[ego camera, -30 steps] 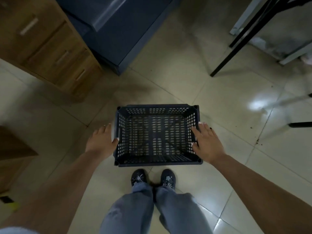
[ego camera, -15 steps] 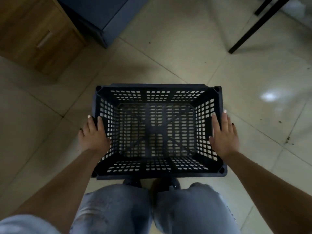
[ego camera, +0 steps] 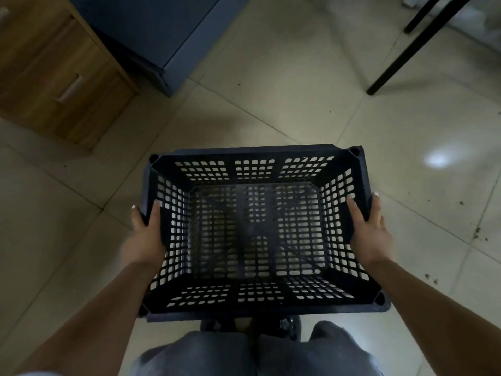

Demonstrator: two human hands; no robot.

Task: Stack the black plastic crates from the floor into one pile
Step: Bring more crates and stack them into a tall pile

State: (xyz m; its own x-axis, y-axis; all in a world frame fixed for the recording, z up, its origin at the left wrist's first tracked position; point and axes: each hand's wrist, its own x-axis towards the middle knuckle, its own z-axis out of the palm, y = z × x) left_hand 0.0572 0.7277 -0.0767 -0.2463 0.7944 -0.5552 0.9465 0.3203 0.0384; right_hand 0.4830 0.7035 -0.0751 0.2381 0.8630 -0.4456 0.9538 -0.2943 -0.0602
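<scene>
A person is holding one black plastic crate [ego camera: 257, 232] in front of the body, open side up, with its slotted floor and walls facing the camera. The left hand [ego camera: 145, 237] is gripping the crate's left short wall, thumb lying inside over the perforations and the other fingers wrapping the outer face; its grip is closed on the crate's rim. The right hand [ego camera: 370, 232] is doing the same on the right short wall, thumb inside and fingers curling around the outside, so that grip is also holding the crate. Both forearms are reaching forward from the lower corners of the view. The crate is sitting roughly level between the hands, its long sides running left to right, and the pale tiled floor [ego camera: 298, 99] is showing through the holes in its base. Whether the crate is touching the floor cannot be told from this view, though it is covering most of the person's dark shoes [ego camera: 291, 325], which are peeking out just under its near edge above grey trouser legs [ego camera: 230, 354]. Beyond the crate, a wooden drawer unit [ego camera: 54, 71] is standing at the upper left, with a dark blue cabinet [ego camera: 162, 31] just beside it. Black furniture legs [ego camera: 406, 52] are slanting across the upper right, well apart from the crate, and a bright light reflection [ego camera: 439, 158] is shining on the tiles to the right.
</scene>
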